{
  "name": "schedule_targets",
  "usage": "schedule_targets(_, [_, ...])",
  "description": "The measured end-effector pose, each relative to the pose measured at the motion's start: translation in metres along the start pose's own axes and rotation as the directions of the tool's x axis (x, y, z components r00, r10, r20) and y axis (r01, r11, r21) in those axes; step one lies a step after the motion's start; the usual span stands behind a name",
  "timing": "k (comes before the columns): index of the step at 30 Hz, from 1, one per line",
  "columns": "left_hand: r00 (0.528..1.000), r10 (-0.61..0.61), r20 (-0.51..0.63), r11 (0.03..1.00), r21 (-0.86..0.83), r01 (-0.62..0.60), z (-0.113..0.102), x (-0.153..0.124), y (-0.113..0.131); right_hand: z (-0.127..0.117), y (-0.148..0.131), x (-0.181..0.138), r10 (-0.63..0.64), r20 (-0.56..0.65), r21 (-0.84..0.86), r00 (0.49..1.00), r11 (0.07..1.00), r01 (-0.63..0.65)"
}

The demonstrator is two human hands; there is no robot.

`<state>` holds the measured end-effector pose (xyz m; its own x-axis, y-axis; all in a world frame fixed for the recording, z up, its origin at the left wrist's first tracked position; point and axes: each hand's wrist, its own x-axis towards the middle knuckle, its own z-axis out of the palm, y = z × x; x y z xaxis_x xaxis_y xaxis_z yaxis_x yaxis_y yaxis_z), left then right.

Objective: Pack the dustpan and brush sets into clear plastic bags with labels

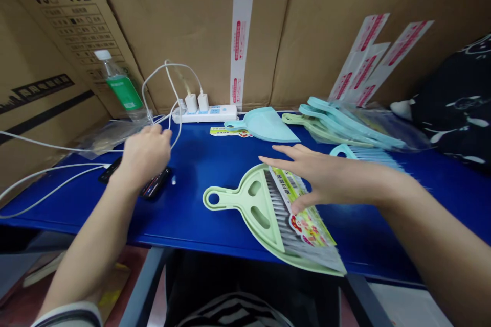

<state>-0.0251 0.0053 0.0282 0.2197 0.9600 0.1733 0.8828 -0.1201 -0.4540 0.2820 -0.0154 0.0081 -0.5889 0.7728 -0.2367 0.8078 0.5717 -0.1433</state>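
Note:
A light green dustpan (pixel 245 203) lies on the blue table (pixel 199 163) near its front edge, handle to the left. A brush with grey bristles and a colourful paper label (pixel 303 214) rests in it. My right hand (pixel 318 179) lies flat over the label, fingers stretched out and apart, thumb on the label. My left hand (pixel 144 152) hovers over a black device (pixel 155 186) at the left, its fingers curled downward next to a white cable (pixel 57 173); I cannot see anything gripped in it.
A white power strip (pixel 209 112) with two chargers sits at the back, by a green-labelled bottle (pixel 120 87). A light blue dustpan (pixel 264 125), a bagged pile of blue and green sets (pixel 345 125) and a blue brush (pixel 364 153) lie behind. Cardboard boxes (pixel 184 20) wall the back.

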Motion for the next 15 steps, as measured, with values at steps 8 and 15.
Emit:
schedule_targets(8, [0.873,-0.287,0.394,0.956,0.067,0.284,0.004,0.021,-0.033,-0.003,-0.011,0.004,0.095,0.093,0.068,0.991,0.993,-0.102])
schedule_targets(15, [0.833,-0.296,0.467,0.951,0.060,0.305,0.005,0.025,-0.039,-0.002,-0.006,0.007,0.093,0.063,0.104,0.994,0.990,-0.099])
